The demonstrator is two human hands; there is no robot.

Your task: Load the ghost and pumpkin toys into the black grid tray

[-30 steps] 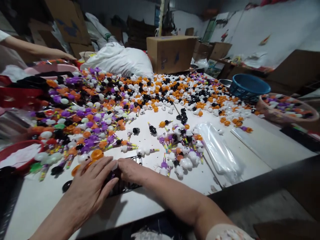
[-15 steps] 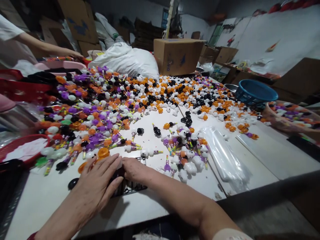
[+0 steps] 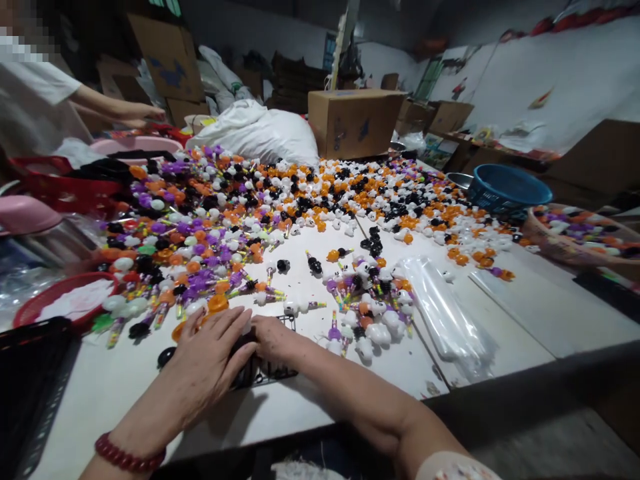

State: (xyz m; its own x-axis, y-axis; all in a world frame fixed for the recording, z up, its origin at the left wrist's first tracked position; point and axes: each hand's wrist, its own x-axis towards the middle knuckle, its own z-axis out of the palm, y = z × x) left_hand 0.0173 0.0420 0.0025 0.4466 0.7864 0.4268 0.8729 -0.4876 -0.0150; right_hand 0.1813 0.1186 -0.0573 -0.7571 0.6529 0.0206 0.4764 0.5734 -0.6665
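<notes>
Hands (image 3: 213, 353), two, one black grid (image 3: 270, 373) beneath, one bracelet (image 3: 127, 457)

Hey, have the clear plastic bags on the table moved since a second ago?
No. Judged against the table seam, the clear plastic bags lie just right of it, as before; the whole view shifted instead.

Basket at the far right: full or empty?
Not empty: the basket holds orange, purple and white toys, visible inside its rim. How full, I cannot tell.
</notes>
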